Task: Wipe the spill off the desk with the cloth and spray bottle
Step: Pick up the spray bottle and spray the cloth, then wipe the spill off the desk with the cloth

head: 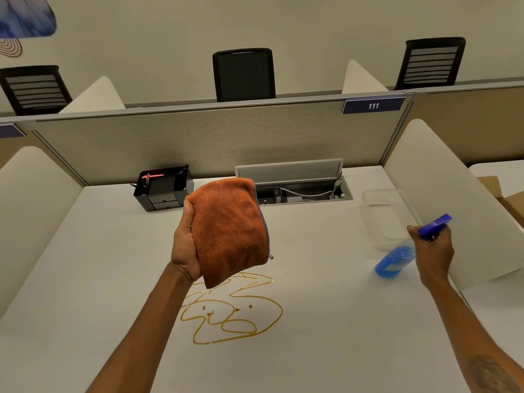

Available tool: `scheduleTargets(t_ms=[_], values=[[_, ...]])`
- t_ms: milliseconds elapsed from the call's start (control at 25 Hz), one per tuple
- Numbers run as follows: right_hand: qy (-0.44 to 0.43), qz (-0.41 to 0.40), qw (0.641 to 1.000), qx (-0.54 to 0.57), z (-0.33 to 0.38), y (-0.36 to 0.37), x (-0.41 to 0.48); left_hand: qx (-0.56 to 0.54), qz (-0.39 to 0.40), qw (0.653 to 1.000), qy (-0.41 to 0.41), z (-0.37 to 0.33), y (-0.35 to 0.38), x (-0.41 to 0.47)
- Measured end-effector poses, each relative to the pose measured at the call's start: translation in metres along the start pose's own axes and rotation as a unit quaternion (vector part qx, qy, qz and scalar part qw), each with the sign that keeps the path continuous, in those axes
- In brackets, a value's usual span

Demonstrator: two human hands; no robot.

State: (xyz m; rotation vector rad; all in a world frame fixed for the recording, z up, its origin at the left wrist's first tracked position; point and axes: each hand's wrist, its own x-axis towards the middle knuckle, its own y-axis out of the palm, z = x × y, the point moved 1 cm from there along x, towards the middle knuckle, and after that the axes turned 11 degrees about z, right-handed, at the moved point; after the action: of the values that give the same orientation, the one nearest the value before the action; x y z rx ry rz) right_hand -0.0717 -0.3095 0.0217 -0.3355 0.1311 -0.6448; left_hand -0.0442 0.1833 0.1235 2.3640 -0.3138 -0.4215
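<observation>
A thin amber-brown squiggle of spill (231, 310) lies on the white desk (326, 321), near the middle front. My left hand (185, 245) holds a folded orange cloth (231, 231) in the air, just above and behind the spill. My right hand (435, 249) grips a spray bottle (397, 259) of blue liquid with a blue trigger head, tilted, over the desk's right side. Its nozzle end points up and to the right, away from the spill.
A black desk organiser (163, 188) stands at the back left. An open cable tray (300, 191) sits at the back centre. A clear plastic container (388, 214) lies at the right, behind the bottle. White side dividers (442, 199) and a back partition enclose the desk.
</observation>
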Motion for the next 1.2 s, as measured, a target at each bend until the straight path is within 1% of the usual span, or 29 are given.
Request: scheduleTargets(t_ms=[560,680,720,760,880,920,960,1040,1120,1200], values=[[-0.001,0.024,1.0,-0.017,-0.003,0.005,-0.001,-0.001,0.009,1.0,0.016,-0.015,-0.009,-0.007],[0.021,0.039,0.999,-0.004,0.0,0.005,-0.011,0.004,0.007,1.0,0.021,-0.018,-0.01,-0.014],[0.033,0.027,0.999,0.012,0.002,0.006,-0.019,0.004,0.011,1.0,0.024,-0.018,-0.01,-0.016],[0.042,-0.008,0.999,0.023,0.003,0.007,-0.03,0.007,0.013,1.0,0.024,-0.019,-0.01,-0.018],[0.046,-0.165,0.984,0.047,-0.001,0.022,-0.073,-0.004,0.023,0.999,0.029,-0.018,-0.01,-0.024],[0.046,-0.184,0.98,0.056,0.0,0.031,-0.088,-0.011,0.029,0.999,0.028,-0.018,-0.008,-0.026],[0.048,-0.172,0.981,0.07,0.003,0.044,-0.101,-0.016,0.035,0.999,0.025,-0.017,-0.006,-0.028],[0.047,-0.093,0.99,0.096,0.014,0.075,-0.123,-0.027,0.058,0.998,0.014,-0.018,0.0,-0.035],[0.028,0.021,0.991,0.131,0.032,0.107,-0.149,-0.024,0.076,0.997,0.006,-0.017,0.004,-0.042],[0.003,0.158,0.977,0.141,0.057,0.139,-0.172,-0.027,0.072,0.997,0.001,-0.019,0.009,-0.054]])
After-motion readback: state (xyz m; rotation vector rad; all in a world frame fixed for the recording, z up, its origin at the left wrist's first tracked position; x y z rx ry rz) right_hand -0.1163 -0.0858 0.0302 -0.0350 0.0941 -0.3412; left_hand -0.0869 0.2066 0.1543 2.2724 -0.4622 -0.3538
